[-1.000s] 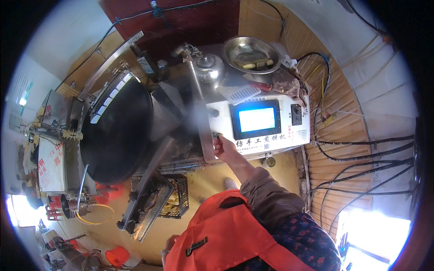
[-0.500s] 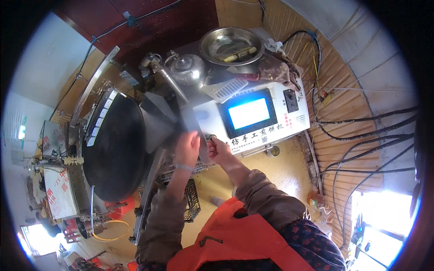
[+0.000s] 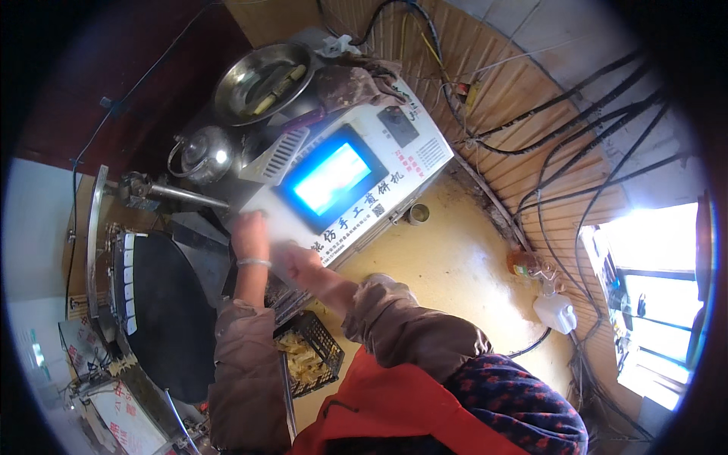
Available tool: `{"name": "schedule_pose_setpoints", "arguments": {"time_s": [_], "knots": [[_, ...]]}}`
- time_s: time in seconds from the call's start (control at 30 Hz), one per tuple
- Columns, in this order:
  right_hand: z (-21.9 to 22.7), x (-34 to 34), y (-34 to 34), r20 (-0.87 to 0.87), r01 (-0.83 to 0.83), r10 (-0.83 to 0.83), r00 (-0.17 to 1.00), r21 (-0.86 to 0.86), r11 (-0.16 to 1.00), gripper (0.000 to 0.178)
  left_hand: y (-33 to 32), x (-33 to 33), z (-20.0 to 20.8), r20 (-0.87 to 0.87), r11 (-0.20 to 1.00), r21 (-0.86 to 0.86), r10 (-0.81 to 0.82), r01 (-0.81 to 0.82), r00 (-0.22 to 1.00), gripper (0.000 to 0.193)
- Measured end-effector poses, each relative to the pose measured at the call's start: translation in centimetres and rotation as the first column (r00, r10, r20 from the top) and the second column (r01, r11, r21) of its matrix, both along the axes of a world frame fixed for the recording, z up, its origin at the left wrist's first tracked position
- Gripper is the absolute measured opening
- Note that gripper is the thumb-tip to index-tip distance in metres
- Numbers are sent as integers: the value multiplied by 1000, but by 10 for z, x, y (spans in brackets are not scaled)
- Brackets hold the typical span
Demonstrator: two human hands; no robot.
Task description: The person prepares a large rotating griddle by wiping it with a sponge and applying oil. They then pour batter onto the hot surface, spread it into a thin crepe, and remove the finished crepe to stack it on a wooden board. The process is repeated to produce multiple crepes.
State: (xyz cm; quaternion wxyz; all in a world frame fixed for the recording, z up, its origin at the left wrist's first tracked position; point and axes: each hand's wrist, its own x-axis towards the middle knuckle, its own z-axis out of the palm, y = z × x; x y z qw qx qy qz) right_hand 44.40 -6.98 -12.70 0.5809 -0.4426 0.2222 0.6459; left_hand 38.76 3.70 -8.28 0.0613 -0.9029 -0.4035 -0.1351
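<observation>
My left hand is held curled at the left end of a white machine housing with a lit screen. Anything inside that fist is hidden. My right hand is just right of it, low at the housing's front left corner; motion smears its fingers. To the left of both hands lies a large round black griddle. Dark grey metal sheets fill the space between griddle and hands. A metal pipe runs toward the housing just above my left hand.
On the housing top stand a steel kettle, a steel basin holding a pale stick-like tool, a slotted white scraper and a brown cloth. A black crate with pale scraps sits below. Black cables line the right wall.
The view has turned and shifted, so the machine appears farther left and tilted. My right hand has left the small knob it was pinching; my left hand remains close beside it.
</observation>
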Motion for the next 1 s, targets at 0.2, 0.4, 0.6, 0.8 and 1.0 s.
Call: {"name": "schedule_pose_setpoints", "arguments": {"time_s": [0.2, 0.4, 0.6, 0.8, 1.0], "knots": [[-1, 1, -1, 159, -110, 119, 980, -67, 992, 30, 3, -2, -4, 7, 998, 44, -34, 34, 999, 7], [-31, -7, 6, 913, -436, 392, 113, -309, 845, 27, 1, 0, -1, 15, 998, 45, -42, 41, 999, 6], [-25, 14, 1, 848, -556, 525, 77, -400, 728, 39, -6, 4, 19, -4, 999, -40, -3, 2, 1000, 7], [-28, 15, -3, 434, -309, 241, 868, 92, 947, 30, -66, -22, -7, 466, 896, -412, 363, -165, 807, 21], [-23, 22, -5, 202, -347, 324, 924, 95, 933, 23, -89, -33, -48, 320, 451, -887, 756, -99, 571, 17]]}}
